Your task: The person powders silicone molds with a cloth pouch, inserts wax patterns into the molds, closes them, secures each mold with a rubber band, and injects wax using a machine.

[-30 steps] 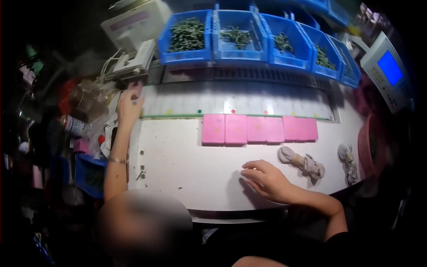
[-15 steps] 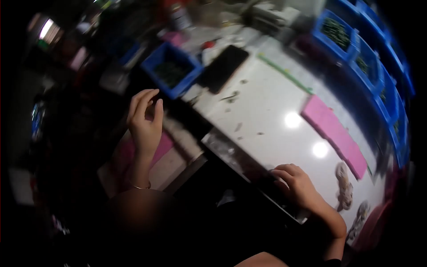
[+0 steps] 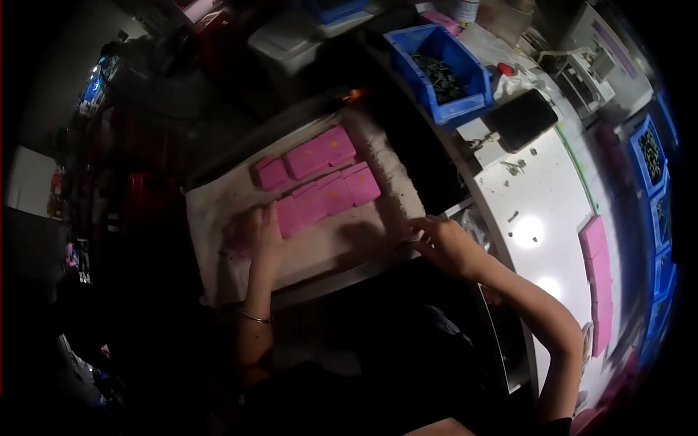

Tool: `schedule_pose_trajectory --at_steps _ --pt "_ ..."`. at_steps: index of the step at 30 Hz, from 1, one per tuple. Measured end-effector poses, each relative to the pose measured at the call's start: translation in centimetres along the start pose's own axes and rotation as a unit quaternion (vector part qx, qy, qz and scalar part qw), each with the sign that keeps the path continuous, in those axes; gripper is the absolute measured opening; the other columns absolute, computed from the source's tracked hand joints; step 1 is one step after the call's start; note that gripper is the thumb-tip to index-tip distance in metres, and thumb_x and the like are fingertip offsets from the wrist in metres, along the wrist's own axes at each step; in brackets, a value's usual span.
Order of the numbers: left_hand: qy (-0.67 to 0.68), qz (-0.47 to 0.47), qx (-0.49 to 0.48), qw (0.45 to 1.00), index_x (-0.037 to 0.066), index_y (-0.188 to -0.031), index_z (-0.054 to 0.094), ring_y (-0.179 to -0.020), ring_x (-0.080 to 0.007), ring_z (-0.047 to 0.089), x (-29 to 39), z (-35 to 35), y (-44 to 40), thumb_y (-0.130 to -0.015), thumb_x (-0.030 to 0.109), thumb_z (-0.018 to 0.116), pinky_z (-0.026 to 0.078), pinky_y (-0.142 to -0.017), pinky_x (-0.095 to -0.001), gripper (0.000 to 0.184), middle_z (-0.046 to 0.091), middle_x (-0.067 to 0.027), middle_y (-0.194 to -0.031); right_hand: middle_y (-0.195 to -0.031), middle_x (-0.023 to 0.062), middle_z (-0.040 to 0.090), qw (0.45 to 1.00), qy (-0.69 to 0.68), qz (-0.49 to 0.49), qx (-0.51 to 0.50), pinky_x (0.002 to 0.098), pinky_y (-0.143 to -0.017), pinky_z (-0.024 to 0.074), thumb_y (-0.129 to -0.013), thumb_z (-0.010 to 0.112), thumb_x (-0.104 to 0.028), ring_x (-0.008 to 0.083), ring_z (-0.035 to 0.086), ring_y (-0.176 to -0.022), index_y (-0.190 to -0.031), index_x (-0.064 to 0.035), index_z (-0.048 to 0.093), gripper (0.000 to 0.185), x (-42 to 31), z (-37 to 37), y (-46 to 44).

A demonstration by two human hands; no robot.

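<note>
My left hand reaches over the near left part of a pale, cloth-like padded surface, at the end of a row of pink blocks. Its fingers are extended against the pink there; whether they press on a block is too dark to tell. A shorter group of pink blocks lies behind that row, some with small yellow marks. Beside the surface's right corner, my right hand hangs with loosely bent fingers apart, and I see nothing held in it.
An open drawer sits below the white table. On the table are a blue bin of dark small pieces, a black phone and a pink strip of blocks. More blue bins line the right side.
The view has swung left, bringing the pale surface and its pink blocks into the middle. My left hand has come down to the pink blocks; my right hand has left the drawer area.
</note>
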State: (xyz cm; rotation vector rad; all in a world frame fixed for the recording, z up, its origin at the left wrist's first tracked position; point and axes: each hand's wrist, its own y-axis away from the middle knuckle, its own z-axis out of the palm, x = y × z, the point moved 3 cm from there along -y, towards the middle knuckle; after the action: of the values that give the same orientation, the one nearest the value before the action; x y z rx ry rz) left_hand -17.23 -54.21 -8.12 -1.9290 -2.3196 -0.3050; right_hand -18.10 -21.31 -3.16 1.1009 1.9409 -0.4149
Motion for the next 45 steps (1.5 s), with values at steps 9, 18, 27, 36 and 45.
schedule_pose_trajectory --at_steps 9,18,27,36,45 --pt "0.102 0.154 0.036 0.982 0.007 -0.132 0.04 -0.117 -0.0365 0.041 3.0 1.9 -2.6 -0.062 0.026 0.079 0.029 -0.102 -0.05 0.082 0.043 -0.0175 -0.128 -0.134 0.0189 0.039 0.975 0.2 -0.041 0.085 0.0408 -0.094 0.0421 -0.071 0.066 -0.01 0.0371 0.046 -0.114 -0.13 -0.004 0.038 0.065 0.7 4.8 -9.7" --pt "0.051 0.205 0.059 0.976 0.004 -0.125 0.045 -0.109 -0.0331 0.044 6.5 2.3 -4.3 -0.05 0.007 0.079 0.036 -0.098 -0.0411 0.082 0.048 -0.0129 -0.12 -0.133 0.0159 0.039 0.965 0.255 -0.017 0.05 0.0464 -0.095 0.0394 -0.063 0.071 -0.008 0.0421 0.044 -0.11 -0.138 -0.01 0.032 0.085 2.1 8.0 -14.2" --pt "0.128 0.277 0.04 0.951 0.005 -0.119 0.05 -0.102 -0.0308 0.045 9.3 -2.3 -0.4 -0.049 0.018 0.083 0.038 -0.092 -0.0395 0.079 0.049 -0.0115 -0.115 -0.129 0.0218 0.042 0.98 0.197 -0.013 0.035 0.042 -0.098 0.0387 -0.063 0.075 -0.01 0.0398 0.043 -0.116 -0.134 -0.0057 0.035 0.082 -2.9 3.1 -7.0" --pt "0.159 0.497 -0.039 0.852 -0.002 -0.126 0.043 -0.106 -0.0306 0.043 22.8 -4.9 4.4 -0.061 0.021 0.078 0.035 -0.098 -0.0398 0.078 0.046 -0.0143 -0.12 -0.122 0.0219 0.047 0.965 0.125 0.094 0.208 0.0434 -0.089 0.0445 -0.059 0.07 -0.001 0.0411 0.051 -0.106 -0.128 -0.0006 0.044 0.074 -3.2 -4.6 8.1" --pt "0.122 0.68 -0.171 0.702 -0.004 -0.124 0.044 -0.104 -0.0318 0.043 38.8 -4.2 10.3 -0.058 0.012 0.076 0.039 -0.092 -0.0383 0.075 0.047 -0.0158 -0.115 -0.127 0.023 0.042 0.889 0.129 0.239 0.369 0.0466 -0.094 0.0404 -0.063 0.071 -0.004 0.0419 0.045 -0.11 -0.133 -0.0036 0.037 0.078 -0.3 -6.8 24.7"
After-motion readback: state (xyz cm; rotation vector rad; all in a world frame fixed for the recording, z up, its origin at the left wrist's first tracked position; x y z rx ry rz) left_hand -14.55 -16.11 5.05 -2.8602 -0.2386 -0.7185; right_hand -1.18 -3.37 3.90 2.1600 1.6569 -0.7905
